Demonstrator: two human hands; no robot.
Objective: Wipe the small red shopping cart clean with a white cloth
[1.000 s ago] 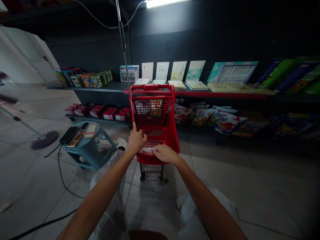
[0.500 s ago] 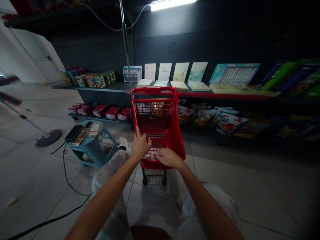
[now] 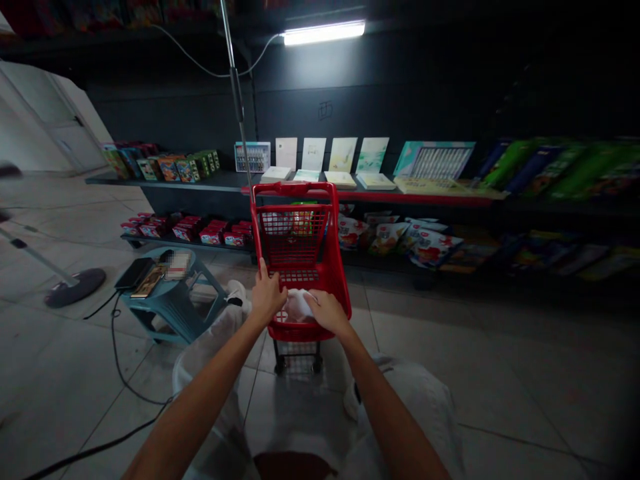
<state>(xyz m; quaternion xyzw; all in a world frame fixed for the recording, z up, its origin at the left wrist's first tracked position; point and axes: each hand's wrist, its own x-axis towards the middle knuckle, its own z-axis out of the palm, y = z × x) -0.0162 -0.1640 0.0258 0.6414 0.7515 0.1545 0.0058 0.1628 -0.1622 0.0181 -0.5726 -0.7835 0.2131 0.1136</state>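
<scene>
A small red shopping cart [image 3: 341, 280] stands between my knees, its handle turned toward the shelf. My left hand [image 3: 267, 295] is at the cart's near left rim, index finger stretched along the edge and the other fingers curled over the side. Inside the basket's near end, my right hand [image 3: 326, 311] pinches a crumpled white cloth or tissue [image 3: 299, 304]; its exact kind is not clear. The cloth lies against the inner wall between both hands. Part of it is hidden behind my right fingers.
Books [image 3: 343, 155] and boxed sets line the shelf [image 3: 220, 181] ahead, with snack bags [image 3: 434, 247] and red boxes [image 3: 214, 230] below. A blue stool [image 3: 173, 300] at left carries a phone [image 3: 149, 281] and other items. Black cables [image 3: 120, 373] cross the floor; a round stand base [image 3: 75, 288] stands farther left.
My right hand has lifted the white cloth, and more of it shows now. My left hand keeps its place on the cart. The whole view has shifted slightly.
</scene>
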